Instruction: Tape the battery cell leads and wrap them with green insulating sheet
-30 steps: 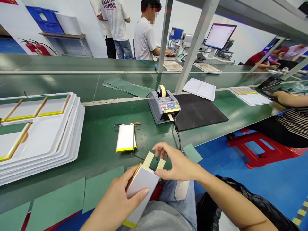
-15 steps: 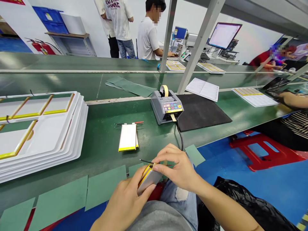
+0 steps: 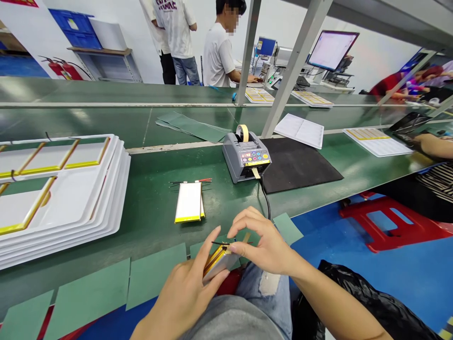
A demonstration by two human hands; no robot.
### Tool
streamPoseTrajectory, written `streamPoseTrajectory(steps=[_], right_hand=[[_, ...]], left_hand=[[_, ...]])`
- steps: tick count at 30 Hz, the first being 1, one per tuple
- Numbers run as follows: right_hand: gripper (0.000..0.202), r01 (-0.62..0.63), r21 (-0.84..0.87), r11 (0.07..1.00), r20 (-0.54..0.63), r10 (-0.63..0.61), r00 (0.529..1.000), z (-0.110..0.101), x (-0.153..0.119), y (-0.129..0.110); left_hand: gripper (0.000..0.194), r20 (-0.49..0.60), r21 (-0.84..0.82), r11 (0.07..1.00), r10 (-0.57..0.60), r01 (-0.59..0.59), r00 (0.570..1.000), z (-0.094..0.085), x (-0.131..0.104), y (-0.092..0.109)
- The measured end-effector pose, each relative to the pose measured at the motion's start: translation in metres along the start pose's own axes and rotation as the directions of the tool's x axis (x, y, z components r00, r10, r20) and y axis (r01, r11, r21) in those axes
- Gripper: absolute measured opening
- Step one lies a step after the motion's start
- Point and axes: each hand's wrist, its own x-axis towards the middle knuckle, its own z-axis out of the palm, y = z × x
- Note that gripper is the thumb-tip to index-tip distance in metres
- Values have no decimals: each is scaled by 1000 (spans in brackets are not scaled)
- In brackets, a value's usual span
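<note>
Battery pack (image 3: 215, 267) in left hand (image 3: 186, 288), wired end (image 3: 225, 247) away, long axis slanting

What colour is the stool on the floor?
Red, seen best in the head view: stool.

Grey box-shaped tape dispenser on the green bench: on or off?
On: the grey tape dispenser shows lit red digits on its front panel. A beige tape strip sticks out below.

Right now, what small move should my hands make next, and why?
Probably fold the tape strip down with the right hand: it sticks up at the end of the silver pack, which the left hand holds.
</note>
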Motion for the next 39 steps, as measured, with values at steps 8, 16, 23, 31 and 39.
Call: streamPoseTrajectory(steps=[8, 16, 23, 31, 39], right_hand=[[8, -2, -36, 999, 57, 4, 998, -2, -2, -4], [9, -48, -11, 999, 81, 48, 996, 3, -7, -4], [21, -267, 192, 944, 285, 207, 936, -1, 5, 10], [9, -33, 174, 984, -219, 71, 973, 0, -1, 9], [11, 51, -196, 979, -151, -81, 985, 0, -10, 3]], left_hand=[[57, -33, -10, 993, 116, -117, 993, 3, 0, -5], [35, -70, 10, 992, 128, -128, 989, 10, -2, -4], [42, -117, 166, 935, 335, -314, 935, 21, -5, -21], [41, -197, -233, 958, -213, 165, 957, 15, -1, -3], [54, -221, -440, 879, -305, 184, 926, 10, -5, 7]])
